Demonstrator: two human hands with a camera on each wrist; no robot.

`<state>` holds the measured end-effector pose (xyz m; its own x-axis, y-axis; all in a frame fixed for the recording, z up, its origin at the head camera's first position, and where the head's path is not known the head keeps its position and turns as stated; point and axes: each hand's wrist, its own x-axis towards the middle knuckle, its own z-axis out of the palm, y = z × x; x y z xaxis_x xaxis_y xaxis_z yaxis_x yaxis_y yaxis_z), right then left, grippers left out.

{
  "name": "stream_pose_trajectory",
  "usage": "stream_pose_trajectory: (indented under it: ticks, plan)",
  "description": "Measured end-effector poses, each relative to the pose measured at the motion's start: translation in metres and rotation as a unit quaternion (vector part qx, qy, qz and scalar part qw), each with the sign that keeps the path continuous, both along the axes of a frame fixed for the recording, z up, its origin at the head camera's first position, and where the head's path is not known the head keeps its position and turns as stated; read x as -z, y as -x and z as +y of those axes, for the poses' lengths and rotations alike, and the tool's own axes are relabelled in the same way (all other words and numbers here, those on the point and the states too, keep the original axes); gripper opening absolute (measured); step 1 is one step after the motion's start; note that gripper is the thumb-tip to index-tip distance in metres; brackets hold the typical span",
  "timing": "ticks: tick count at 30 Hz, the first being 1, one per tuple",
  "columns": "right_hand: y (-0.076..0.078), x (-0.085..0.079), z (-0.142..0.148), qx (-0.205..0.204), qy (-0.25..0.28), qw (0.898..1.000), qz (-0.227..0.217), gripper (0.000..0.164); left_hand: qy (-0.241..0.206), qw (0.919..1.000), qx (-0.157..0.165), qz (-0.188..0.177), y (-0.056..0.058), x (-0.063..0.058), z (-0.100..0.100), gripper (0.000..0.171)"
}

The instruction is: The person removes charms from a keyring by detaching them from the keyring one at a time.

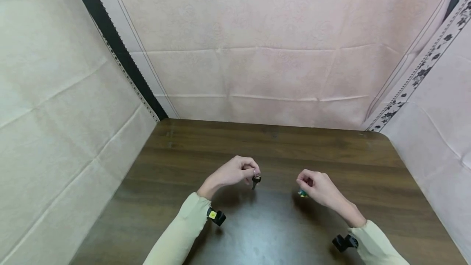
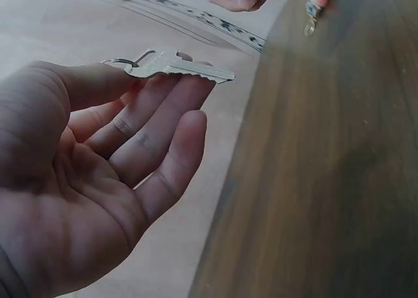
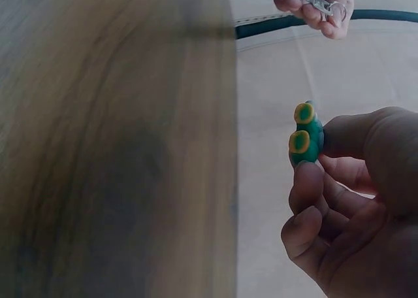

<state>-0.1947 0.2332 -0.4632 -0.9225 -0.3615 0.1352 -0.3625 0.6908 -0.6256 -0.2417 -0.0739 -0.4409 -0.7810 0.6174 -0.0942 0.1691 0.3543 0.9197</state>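
My left hand [image 1: 235, 171] is raised over the table and pinches a metal key [image 2: 176, 68] near its head. A thin ring [image 2: 119, 63] passes through the key's hole, and the toothed blade points away from the palm. Off to the right, my right hand [image 1: 319, 186] pinches a small green trinket [image 3: 305, 138] with two yellow-rimmed ends between thumb and fingers. Part of that trinket is hidden by the fingertips. A short beaded piece [image 2: 318, 7] with a gold-coloured end shows near the right hand in the left wrist view. The two hands are apart.
Both hands are above a brown wooden table [image 1: 257, 142]. Pale cloth hangings [image 1: 265, 52] stand behind the table and on both sides. Each wrist wears a black camera, the left one [image 1: 217, 216] and the right one [image 1: 345, 242].
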Motion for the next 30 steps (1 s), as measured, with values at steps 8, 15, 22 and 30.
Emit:
stream_pose_trajectory:
  ticks: [8,15,22,30]
  plan:
    - [0.008,0.021,0.000,0.020,-0.053,0.998,-0.003,0.006,0.027,0.9993,-0.014,-0.019,0.009,0.019,-0.003,0.014]
    - [0.010,0.033,0.001,0.030,-0.073,0.997,-0.010,0.007,0.046,0.9985,-0.024,-0.018,0.019,0.033,-0.003,0.015]
    - [0.011,0.044,0.005,0.045,-0.113,0.993,0.007,0.011,0.076,0.9967,-0.029,-0.004,0.029,0.045,0.001,0.015]
    - [0.014,0.050,0.001,0.029,-0.119,0.992,0.019,0.012,0.113,0.9924,-0.049,-0.001,0.029,0.051,-0.011,0.014]
